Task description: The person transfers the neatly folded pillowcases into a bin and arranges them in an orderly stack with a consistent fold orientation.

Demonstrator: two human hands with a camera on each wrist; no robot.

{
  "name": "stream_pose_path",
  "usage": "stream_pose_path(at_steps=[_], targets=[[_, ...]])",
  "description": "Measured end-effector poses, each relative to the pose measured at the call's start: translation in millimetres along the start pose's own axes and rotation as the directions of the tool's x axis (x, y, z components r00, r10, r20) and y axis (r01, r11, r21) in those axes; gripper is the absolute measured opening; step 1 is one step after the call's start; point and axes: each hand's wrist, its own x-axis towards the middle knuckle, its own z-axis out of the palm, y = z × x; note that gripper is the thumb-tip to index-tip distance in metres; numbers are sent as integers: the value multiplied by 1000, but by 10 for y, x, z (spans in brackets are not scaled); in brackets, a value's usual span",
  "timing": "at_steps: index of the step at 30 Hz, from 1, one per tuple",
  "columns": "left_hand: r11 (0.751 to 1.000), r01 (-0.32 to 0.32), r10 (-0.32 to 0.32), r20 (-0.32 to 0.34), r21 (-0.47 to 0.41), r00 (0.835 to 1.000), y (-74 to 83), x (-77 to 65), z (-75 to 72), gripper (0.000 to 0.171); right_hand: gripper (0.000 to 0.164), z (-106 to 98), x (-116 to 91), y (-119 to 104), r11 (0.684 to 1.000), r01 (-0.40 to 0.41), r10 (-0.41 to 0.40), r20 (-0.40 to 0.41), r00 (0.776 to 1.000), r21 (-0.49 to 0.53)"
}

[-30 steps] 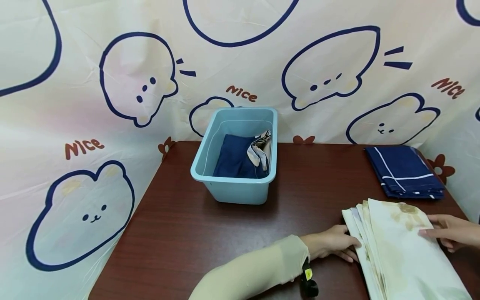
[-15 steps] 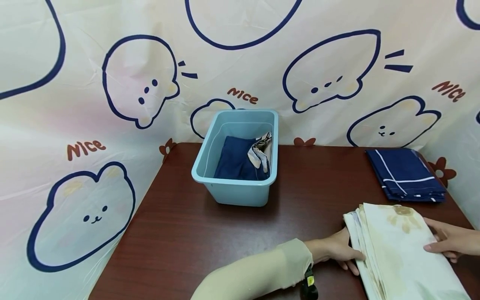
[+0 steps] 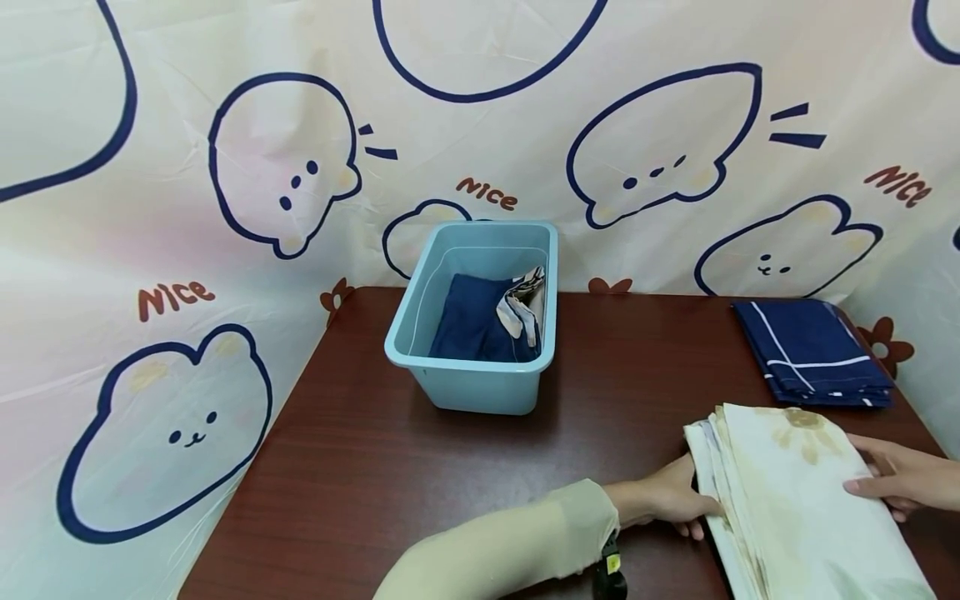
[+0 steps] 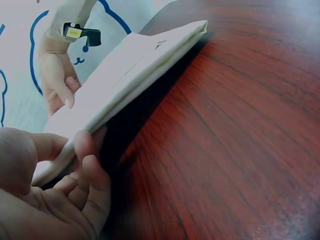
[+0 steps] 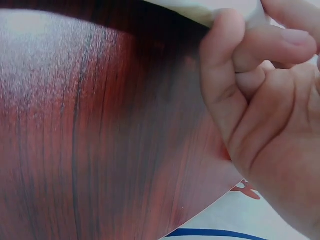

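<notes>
A folded cream cloth (image 3: pixel 817 508) with a faint tan flower print lies at the right front of the table, its layered edges facing left. My left hand (image 3: pixel 671 496) pinches its left edge, thumb over the top and fingers below. In the left wrist view, that hand (image 4: pixel 60 192) has the cloth's edge (image 4: pixel 107 95) between thumb and fingers, slightly above the tabletop. My right hand (image 3: pixel 907 477) grips the opposite edge with its thumb on top. The right wrist view shows the right hand's (image 5: pixel 272 95) curled fingers beneath a sliver of cloth (image 5: pixel 195 11).
A light blue bin (image 3: pixel 480 387) stands at the table's back middle, holding dark blue fabric (image 3: pixel 468 321) and a patterned cloth piece (image 3: pixel 517 312). Behind the cream cloth lies a folded navy cloth (image 3: pixel 813 350) with white lines. A printed curtain (image 3: pixel 480 125) borders the dark wood table (image 3: pixel 360 483).
The view has tilted up slightly. The cream cloth's top layer has shifted a little left, and my right hand has moved slightly along its edge. Both hands stay on the cloth.
</notes>
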Motion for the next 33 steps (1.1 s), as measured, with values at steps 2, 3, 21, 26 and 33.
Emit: stream_pose_path(at_steps=[2, 3, 21, 26, 33], targets=[[1000, -28, 28, -24, -3, 999, -5, -7, -6, 41, 97, 8, -7, -24, 1000, 14, -14, -29, 999, -20], [999, -43, 43, -38, 0, 998, -7, -10, -10, 40, 96, 12, -10, -37, 999, 19, -21, -47, 999, -32], [984, -174, 176, -75, 38, 981, -23, -162, -173, 49, 83, 123, -59, -280, 990, 119, -128, -140, 982, -72], [981, -194, 195, -57, 16, 979, -13, -200, -264, 52, 80, 149, -66, -353, 990, 124, -135, -174, 976, -70], [982, -189, 188, -85, -11, 979, 29, -244, -359, 58, 88, 189, -96, -516, 998, 40, -48, -224, 973, -41]])
